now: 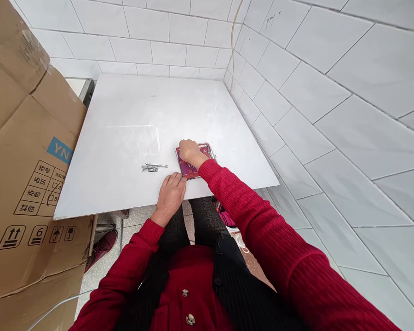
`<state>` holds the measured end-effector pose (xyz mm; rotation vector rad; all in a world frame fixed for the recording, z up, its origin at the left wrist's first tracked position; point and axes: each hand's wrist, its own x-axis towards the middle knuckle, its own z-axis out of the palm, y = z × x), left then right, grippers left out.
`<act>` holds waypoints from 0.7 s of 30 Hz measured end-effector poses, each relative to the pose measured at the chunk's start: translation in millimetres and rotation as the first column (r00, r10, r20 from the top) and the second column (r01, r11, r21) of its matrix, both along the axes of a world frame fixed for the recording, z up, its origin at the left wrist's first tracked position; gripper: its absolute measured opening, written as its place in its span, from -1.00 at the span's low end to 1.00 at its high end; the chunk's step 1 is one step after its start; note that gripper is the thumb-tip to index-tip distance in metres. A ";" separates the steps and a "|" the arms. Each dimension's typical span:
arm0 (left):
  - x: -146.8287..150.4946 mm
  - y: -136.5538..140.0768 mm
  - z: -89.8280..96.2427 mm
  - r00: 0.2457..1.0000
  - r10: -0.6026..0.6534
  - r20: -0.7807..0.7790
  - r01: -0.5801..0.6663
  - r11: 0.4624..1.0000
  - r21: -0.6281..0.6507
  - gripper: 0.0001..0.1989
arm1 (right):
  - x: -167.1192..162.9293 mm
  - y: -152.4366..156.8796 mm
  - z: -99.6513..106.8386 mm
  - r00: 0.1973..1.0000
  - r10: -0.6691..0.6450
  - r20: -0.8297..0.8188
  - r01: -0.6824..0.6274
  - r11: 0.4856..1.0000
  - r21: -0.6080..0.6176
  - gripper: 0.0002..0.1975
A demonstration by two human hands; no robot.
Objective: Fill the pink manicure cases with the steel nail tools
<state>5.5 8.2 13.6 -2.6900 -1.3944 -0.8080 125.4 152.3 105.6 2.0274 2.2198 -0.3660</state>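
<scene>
A small open case point(189, 172) with a red and purple lining and a metallic rim lies flat near the front edge of the white table. Over its upper left part is my right hand point(189, 151), closed, with the fingertips hidden beneath it; whatever it grips cannot be made out. My left hand point(172, 191) lies on the table edge by the case's lower left corner, fingers stretched forward and the nearest ones at the case's rim. Just left of the case, several small silvery metal tools point(150, 169) lie in a group; they look like nail clippers and thin implements.
The white tabletop point(193, 105) reaches back to a tiled wall point(145, 46), with another tiled wall point(296, 105) close on the right. Large cardboard boxes point(24, 151) stand along the left side. A thin cable point(232, 46) hangs in the corner.
</scene>
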 end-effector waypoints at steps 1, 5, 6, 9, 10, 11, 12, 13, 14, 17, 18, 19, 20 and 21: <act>0.1 0.0 0.1 1.000 0.001 -0.001 -0.001 1.000 0.001 -0.66 | -1.6 0.0 0.3 1.000 0.002 0.004 -0.002 1.000 0.001 -0.62; 0.5 -0.1 0.0 1.000 0.008 -0.002 -0.008 1.000 0.015 -0.67 | -1.1 2.0 -2.4 0.999 -0.040 -0.001 0.040 0.999 0.014 -0.65; 0.7 -0.1 -0.1 1.000 0.008 0.000 -0.008 1.000 0.016 -0.67 | 0.5 2.3 -4.0 0.999 -0.051 -0.009 0.051 0.999 0.018 -0.64; 1.1 -0.1 -0.4 1.000 0.006 0.002 -0.006 1.000 0.017 -0.67 | 6.4 1.5 -9.8 0.997 -0.068 -0.029 0.069 0.997 0.034 -0.64; 1.1 -0.2 -0.4 1.000 0.006 -0.001 -0.006 1.000 0.018 -0.67 | 8.2 0.9 -11.6 0.997 -0.074 -0.035 0.075 0.996 0.039 -0.65; 1.1 -0.3 -0.4 1.000 0.006 -0.005 -0.006 1.000 0.020 -0.67 | 9.9 0.4 -13.2 0.996 -0.078 -0.039 0.080 0.996 0.045 -0.66; 1.0 -0.4 -0.3 1.000 0.006 -0.006 -0.006 1.000 0.020 -0.67 | 11.2 0.0 -14.4 0.996 -0.083 -0.042 0.085 0.995 0.050 -0.67; 0.9 -0.5 -0.2 1.000 0.005 -0.005 -0.005 1.000 0.018 -0.67 | 12.3 -0.1 -15.5 0.995 -0.086 -0.043 0.088 0.995 0.054 -0.67; 0.8 -0.6 -0.2 1.000 0.003 -0.002 -0.003 1.000 0.014 -0.67 | 13.0 0.1 -16.3 0.995 -0.088 -0.042 0.091 0.994 0.055 -0.67; 0.5 -0.8 -0.4 1.000 0.001 0.016 -0.001 1.000 0.000 -0.66 | 14.0 2.0 -18.1 0.995 -0.092 -0.044 0.094 0.995 0.034 -0.67; 0.6 -0.8 -0.5 1.000 0.002 0.020 -0.002 1.000 -0.002 -0.66 | 14.1 2.8 -18.7 0.995 -0.092 -0.050 0.093 0.995 0.022 -0.68; 0.6 -0.9 -0.6 1.000 0.003 0.022 -0.003 1.000 -0.001 -0.66 | 14.2 3.5 -19.5 0.994 -0.091 -0.057 0.092 0.996 0.014 -0.70; 0.6 -1.0 -0.6 1.000 0.004 0.021 -0.004 1.000 0.001 -0.66 | 14.4 4.0 -20.3 0.994 -0.092 -0.063 0.093 0.996 0.010 -0.71; 0.7 -1.0 -0.6 1.000 0.003 0.018 -0.003 1.000 0.003 -0.66 | 14.7 4.3 -21.3 0.993 -0.094 -0.069 0.095 0.995 0.012 -0.72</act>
